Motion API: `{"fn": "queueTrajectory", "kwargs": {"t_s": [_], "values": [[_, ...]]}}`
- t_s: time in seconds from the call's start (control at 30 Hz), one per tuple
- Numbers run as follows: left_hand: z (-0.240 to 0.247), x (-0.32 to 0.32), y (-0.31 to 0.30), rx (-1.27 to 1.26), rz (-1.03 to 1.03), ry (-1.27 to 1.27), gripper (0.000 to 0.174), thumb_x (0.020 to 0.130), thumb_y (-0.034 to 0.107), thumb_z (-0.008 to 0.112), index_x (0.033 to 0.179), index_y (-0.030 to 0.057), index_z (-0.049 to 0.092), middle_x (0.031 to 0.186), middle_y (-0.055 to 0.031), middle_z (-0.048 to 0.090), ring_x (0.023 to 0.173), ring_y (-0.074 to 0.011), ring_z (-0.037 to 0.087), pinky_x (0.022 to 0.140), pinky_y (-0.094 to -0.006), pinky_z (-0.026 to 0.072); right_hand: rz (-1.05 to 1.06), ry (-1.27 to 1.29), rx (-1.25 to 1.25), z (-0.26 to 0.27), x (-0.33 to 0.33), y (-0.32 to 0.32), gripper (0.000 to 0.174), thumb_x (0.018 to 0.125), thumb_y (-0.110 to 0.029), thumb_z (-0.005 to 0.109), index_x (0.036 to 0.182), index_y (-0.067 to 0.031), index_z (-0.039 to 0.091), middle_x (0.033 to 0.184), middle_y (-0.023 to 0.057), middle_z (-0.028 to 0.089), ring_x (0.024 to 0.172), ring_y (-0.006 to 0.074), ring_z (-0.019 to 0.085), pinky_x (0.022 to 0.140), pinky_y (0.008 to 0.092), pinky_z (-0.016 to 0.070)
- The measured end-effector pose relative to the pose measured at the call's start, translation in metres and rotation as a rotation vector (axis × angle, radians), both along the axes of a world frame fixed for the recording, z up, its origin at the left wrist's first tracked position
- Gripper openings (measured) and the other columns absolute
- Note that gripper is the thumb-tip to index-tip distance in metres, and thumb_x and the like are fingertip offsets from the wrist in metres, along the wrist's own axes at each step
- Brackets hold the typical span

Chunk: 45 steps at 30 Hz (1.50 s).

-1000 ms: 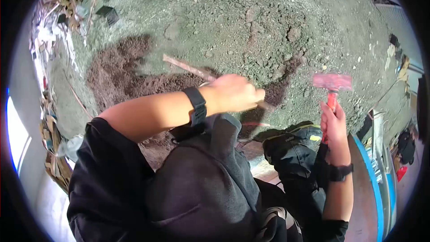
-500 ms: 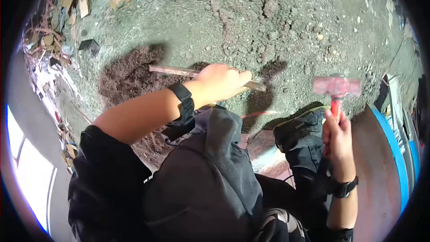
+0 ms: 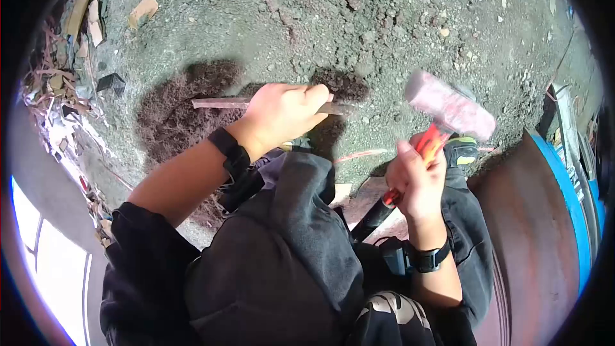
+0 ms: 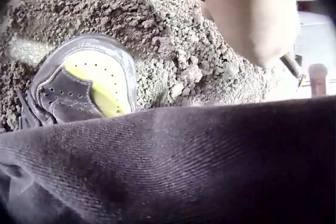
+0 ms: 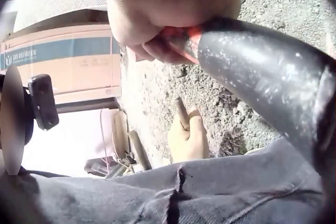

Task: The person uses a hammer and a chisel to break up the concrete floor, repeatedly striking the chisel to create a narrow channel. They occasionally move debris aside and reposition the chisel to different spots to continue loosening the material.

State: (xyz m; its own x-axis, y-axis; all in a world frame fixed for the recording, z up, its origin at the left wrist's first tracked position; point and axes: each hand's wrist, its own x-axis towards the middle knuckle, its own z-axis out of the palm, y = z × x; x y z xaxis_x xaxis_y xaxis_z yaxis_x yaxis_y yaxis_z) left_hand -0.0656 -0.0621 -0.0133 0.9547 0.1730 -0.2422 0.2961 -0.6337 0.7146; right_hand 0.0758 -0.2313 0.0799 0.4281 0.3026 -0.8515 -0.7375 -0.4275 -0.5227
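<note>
My left hand (image 3: 282,112) grips a narrow, rust-brown metal bar (image 3: 218,102) around its middle. The bar lies nearly level across the head view, over dark shadowed ground, one end out to each side of the fist. To its right, my right hand (image 3: 419,176) holds a sledgehammer (image 3: 448,104) by its red and black handle, below the head. The worn, pinkish head is raised and tilted, apart from the bar. In the right wrist view the black lower handle (image 5: 262,66) extends from the fist, and the bar's end (image 5: 181,111) shows by the left hand.
Loose crumbled soil (image 3: 359,32) and stones spread ahead. A shoe with a yellow panel (image 4: 102,77) stands close below the left hand. Scrap and debris (image 3: 57,90) line the left side. A curved brown sheet with a blue edge (image 3: 557,179) stands right of the leg.
The right hand has swung leftward with the sledgehammer, whose head has turned from level to slanted. The left hand has shifted left, and the bar has become more level.
</note>
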Motion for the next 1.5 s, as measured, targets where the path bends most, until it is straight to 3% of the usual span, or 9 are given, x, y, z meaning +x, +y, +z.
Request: {"fn": "queueTrajectory", "kwargs": {"t_s": [0.13, 0.23, 0.43, 0.53, 0.87, 0.97, 1.27, 1.4, 1.5], "values": [[0.002, -0.002, 0.007, 0.091, 0.029, 0.056, 0.024, 0.068, 0.017, 0.069, 0.082, 0.0076, 0.052, 0.073, -0.0055, 0.061, 0.065, -0.0248, 0.062, 0.056, -0.0339, 0.0507, 0.431, -0.067, -0.068, -0.005, -0.011, -0.003, 0.019, 0.081, -0.001, 0.060, 0.075, -0.0090, 0.043, 0.054, -0.0052, 0.041, 0.040, 0.0043, 0.036, 0.038, 0.0208, 0.0291], [0.000, -0.001, 0.010, 0.068, 0.106, -0.126, 0.023, 0.069, 0.023, 0.068, 0.082, 0.0122, 0.052, 0.060, -0.0045, 0.057, 0.056, -0.0235, 0.060, 0.049, -0.0346, 0.0486, 0.398, -0.057, -0.184, 0.017, 0.015, 0.013, 0.014, 0.079, -0.004, 0.063, 0.080, -0.0060, 0.049, 0.064, -0.0070, 0.045, 0.058, 0.0011, 0.039, 0.051, 0.0191, 0.0334], [0.007, -0.005, 0.013, 0.062, 0.094, -0.011, 0.023, 0.068, 0.018, 0.069, 0.082, 0.0086, 0.052, 0.074, -0.0060, 0.063, 0.064, -0.0263, 0.061, 0.055, -0.0352, 0.0504, -0.004, -0.341, -0.143, 0.030, 0.019, 0.016, 0.015, 0.080, -0.001, 0.056, 0.076, -0.0072, 0.044, 0.053, -0.0023, 0.042, 0.038, 0.0050, 0.035, 0.036, 0.0193, 0.0268], [0.003, -0.005, 0.010, 0.083, 0.147, -0.104, 0.023, 0.069, 0.024, 0.068, 0.081, 0.0116, 0.052, 0.059, -0.0057, 0.058, 0.056, -0.0253, 0.061, 0.049, -0.0355, 0.0486, 0.539, -0.284, -0.252, 0.017, -0.020, 0.011, 0.014, 0.075, -0.002, 0.060, 0.087, -0.0010, 0.052, 0.067, 0.0008, 0.049, 0.060, 0.0087, 0.046, 0.056, 0.0245, 0.0405], [0.005, -0.006, 0.015, 0.082, 0.140, -0.029, 0.021, 0.072, 0.022, 0.066, 0.081, 0.0097, 0.051, 0.074, -0.0067, 0.064, 0.063, -0.0270, 0.062, 0.053, -0.0376, 0.0501, -0.007, -0.180, -0.054, 0.028, 0.019, 0.001, 0.012, 0.076, 0.002, 0.054, 0.080, -0.0052, 0.046, 0.059, -0.0021, 0.045, 0.043, 0.0052, 0.040, 0.039, 0.0203, 0.0320], [0.003, -0.008, 0.014, 0.097, 0.138, 0.026, 0.023, 0.073, 0.028, 0.065, 0.080, 0.0106, 0.052, 0.064, -0.0070, 0.061, 0.057, -0.0279, 0.061, 0.049, -0.0382, 0.0495, 0.544, -0.227, -0.163, -0.002, -0.017, 0.002, 0.011, 0.076, -0.001, 0.056, 0.084, -0.0047, 0.049, 0.063, -0.0023, 0.047, 0.050, 0.0044, 0.043, 0.045, 0.0202, 0.0364], [0.003, -0.013, 0.017, 0.103, 0.145, -0.036, 0.024, 0.071, 0.026, 0.067, 0.081, 0.0099, 0.051, 0.063, -0.0054, 0.060, 0.056, -0.0251, 0.061, 0.048, -0.0356, 0.0494, -0.019, -0.376, 0.043, 0.023, 0.064, -0.002, 0.010, 0.079, -0.005, 0.051, 0.088, -0.0074, 0.050, 0.056, -0.0059, 0.037, 0.040, 0.0022, 0.032, 0.035, 0.0186, 0.0222], [0.006, -0.008, 0.017, 0.085, 0.123, 0.066, 0.023, 0.071, 0.025, 0.066, 0.081, 0.0095, 0.051, 0.067, -0.0061, 0.061, 0.061, -0.0243, 0.062, 0.050, -0.0347, 0.0498, -0.196, -0.271, 0.034, 0.007, 0.037, 0.003, 0.008, 0.079, -0.005, 0.053, 0.087, -0.0072, 0.051, 0.056, -0.0049, 0.042, 0.041, 0.0046, 0.038, 0.038, 0.0189, 0.0290], [0.000, -0.012, 0.015, 0.146, 0.111, 0.033, 0.023, 0.071, 0.025, 0.066, 0.081, 0.0096, 0.052, 0.066, -0.0067, 0.061, 0.060, -0.0255, 0.062, 0.052, -0.0365, 0.0500, 0.442, -0.259, -0.262, 0.010, -0.009, 0.022, 0.008, 0.077, -0.002, 0.055, 0.081, -0.0071, 0.049, 0.057, -0.0038, 0.045, 0.044, 0.0048, 0.041, 0.040, 0.0193, 0.0316]]}}
